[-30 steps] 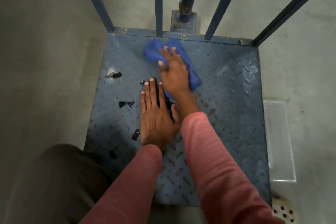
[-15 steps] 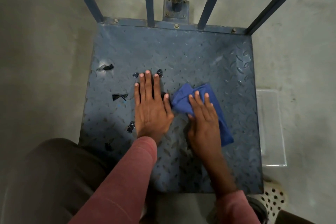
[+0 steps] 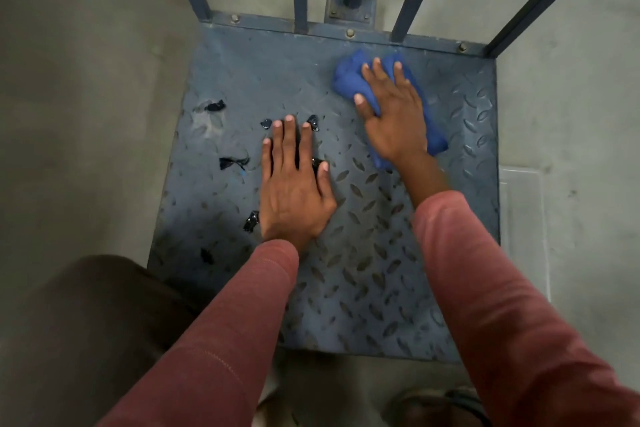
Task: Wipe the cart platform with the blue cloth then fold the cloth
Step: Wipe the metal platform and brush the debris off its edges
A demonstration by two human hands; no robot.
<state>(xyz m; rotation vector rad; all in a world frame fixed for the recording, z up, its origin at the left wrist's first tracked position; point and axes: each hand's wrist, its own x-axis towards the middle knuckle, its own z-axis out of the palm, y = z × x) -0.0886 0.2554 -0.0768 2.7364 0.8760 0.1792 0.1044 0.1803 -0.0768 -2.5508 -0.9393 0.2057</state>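
Scraps (image 3: 234, 162) litter platform (image 3: 363, 270) beside left hand (image 3: 292, 191).

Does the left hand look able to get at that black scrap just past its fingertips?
Probably yes. The left hand lies flat on the cart platform, and the black scrap sits just beyond its fingertips with nothing between.

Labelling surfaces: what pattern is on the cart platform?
Raised diamond tread on blue-grey metal cart platform, clearest in the head view.
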